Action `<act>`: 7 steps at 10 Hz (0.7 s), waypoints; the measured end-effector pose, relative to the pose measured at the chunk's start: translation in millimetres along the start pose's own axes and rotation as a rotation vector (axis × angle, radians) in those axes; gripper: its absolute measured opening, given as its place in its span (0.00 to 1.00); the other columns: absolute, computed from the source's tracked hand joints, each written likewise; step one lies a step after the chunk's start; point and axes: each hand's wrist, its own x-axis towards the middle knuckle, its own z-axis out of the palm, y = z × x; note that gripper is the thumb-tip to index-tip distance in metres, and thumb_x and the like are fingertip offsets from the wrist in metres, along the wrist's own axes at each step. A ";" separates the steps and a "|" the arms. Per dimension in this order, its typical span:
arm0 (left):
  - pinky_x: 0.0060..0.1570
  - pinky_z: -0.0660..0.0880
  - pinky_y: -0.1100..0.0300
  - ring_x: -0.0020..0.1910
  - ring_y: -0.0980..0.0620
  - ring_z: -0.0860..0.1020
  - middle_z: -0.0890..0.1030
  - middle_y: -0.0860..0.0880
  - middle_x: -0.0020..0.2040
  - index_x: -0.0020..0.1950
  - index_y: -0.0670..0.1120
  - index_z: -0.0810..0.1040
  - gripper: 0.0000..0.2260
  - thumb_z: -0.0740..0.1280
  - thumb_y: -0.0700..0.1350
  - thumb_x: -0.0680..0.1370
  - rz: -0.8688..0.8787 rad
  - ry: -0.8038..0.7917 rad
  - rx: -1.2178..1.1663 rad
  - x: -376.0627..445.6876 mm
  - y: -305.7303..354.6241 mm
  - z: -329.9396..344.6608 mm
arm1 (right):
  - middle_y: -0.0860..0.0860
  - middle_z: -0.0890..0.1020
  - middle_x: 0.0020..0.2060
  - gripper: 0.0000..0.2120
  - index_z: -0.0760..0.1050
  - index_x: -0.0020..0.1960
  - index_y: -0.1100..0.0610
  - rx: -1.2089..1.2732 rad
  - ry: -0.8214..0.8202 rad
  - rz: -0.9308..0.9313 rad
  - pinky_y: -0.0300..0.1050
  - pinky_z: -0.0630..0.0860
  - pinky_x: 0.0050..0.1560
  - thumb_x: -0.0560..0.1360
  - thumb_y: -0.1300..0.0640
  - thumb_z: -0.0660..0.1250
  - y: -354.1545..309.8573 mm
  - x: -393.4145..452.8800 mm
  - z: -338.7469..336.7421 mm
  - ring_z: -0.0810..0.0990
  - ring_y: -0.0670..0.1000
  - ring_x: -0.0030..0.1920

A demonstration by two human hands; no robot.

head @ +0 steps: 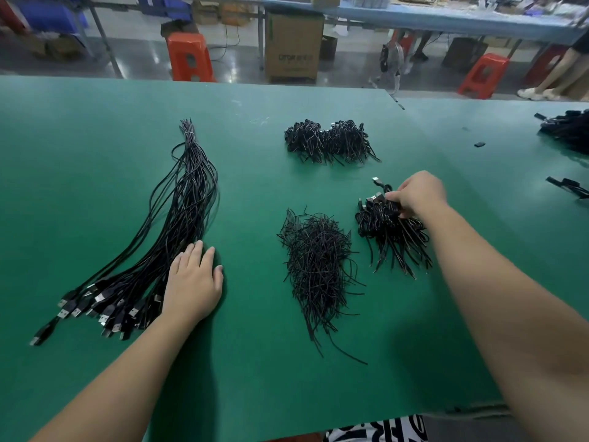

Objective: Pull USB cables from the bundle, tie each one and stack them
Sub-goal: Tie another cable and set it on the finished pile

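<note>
A long bundle of black USB cables (178, 218) lies on the left of the green table (95, 129), bound at its far end, with the plugs fanned out near me. My left hand (194, 282) rests flat on the bundle's right edge, fingers straight. A stack of tied cables (389, 231) sits at the right. My right hand (417, 193) pinches a tied cable on top of that stack. A pile of thin black twist ties (315, 260) lies between the two hands.
A second heap of tied cables (328, 141) sits farther back in the middle. More black cables (567, 129) lie at the far right edge. Beyond the table stand orange stools (188, 57), a cardboard box (294, 46) and another bench.
</note>
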 end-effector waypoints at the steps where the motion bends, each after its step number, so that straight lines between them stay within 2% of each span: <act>1: 0.76 0.54 0.48 0.78 0.44 0.59 0.63 0.42 0.78 0.76 0.44 0.67 0.24 0.57 0.53 0.83 -0.013 0.000 -0.004 0.6 0.0 0.3 | 0.48 0.75 0.16 0.19 0.78 0.36 0.60 -0.052 0.017 0.098 0.38 0.63 0.24 0.75 0.46 0.73 6.3 17.9 2.4 0.74 0.45 0.15; 2: 0.76 0.55 0.47 0.77 0.44 0.60 0.64 0.42 0.78 0.76 0.45 0.67 0.24 0.58 0.53 0.82 -0.022 0.010 -0.002 1.2 -0.1 2.4 | 0.54 0.83 0.28 0.22 0.73 0.36 0.60 -0.161 0.035 0.107 0.38 0.67 0.30 0.72 0.43 0.76 9.3 29.2 11.9 0.79 0.50 0.26; 3: 0.76 0.55 0.47 0.77 0.45 0.60 0.64 0.43 0.78 0.76 0.45 0.67 0.24 0.58 0.53 0.82 -0.026 0.019 -0.007 1.4 -1.1 4.7 | 0.56 0.83 0.42 0.24 0.74 0.40 0.61 -0.252 0.048 0.109 0.42 0.67 0.33 0.69 0.41 0.78 8.6 33.8 22.5 0.78 0.55 0.38; 4: 0.76 0.55 0.47 0.77 0.45 0.60 0.64 0.43 0.78 0.75 0.45 0.68 0.24 0.58 0.53 0.82 -0.028 0.033 -0.010 1.9 -1.5 4.6 | 0.54 0.79 0.35 0.25 0.73 0.38 0.59 -0.325 0.028 0.106 0.41 0.63 0.29 0.68 0.38 0.77 7.7 32.9 30.4 0.75 0.53 0.35; 5: 0.76 0.55 0.47 0.77 0.45 0.60 0.64 0.43 0.78 0.75 0.45 0.68 0.24 0.59 0.53 0.82 -0.026 0.039 -0.013 1.8 -0.8 4.1 | 0.53 0.75 0.33 0.26 0.71 0.38 0.58 -0.371 0.031 0.089 0.42 0.65 0.33 0.69 0.37 0.76 7.9 30.6 32.4 0.76 0.56 0.38; 6: 0.76 0.56 0.47 0.77 0.44 0.61 0.65 0.42 0.77 0.75 0.44 0.69 0.23 0.60 0.52 0.81 -0.023 0.053 -0.029 1.4 -0.3 3.2 | 0.53 0.75 0.33 0.25 0.74 0.39 0.59 -0.354 0.098 0.014 0.42 0.66 0.34 0.73 0.37 0.72 3.8 25.8 28.6 0.76 0.55 0.36; 7: 0.76 0.54 0.47 0.77 0.44 0.60 0.65 0.42 0.77 0.75 0.44 0.68 0.23 0.59 0.52 0.82 -0.026 0.053 -0.065 0.5 0.0 2.3 | 0.55 0.83 0.41 0.20 0.81 0.48 0.60 -0.284 0.160 -0.165 0.44 0.73 0.38 0.79 0.42 0.66 -16.4 10.2 26.8 0.80 0.56 0.40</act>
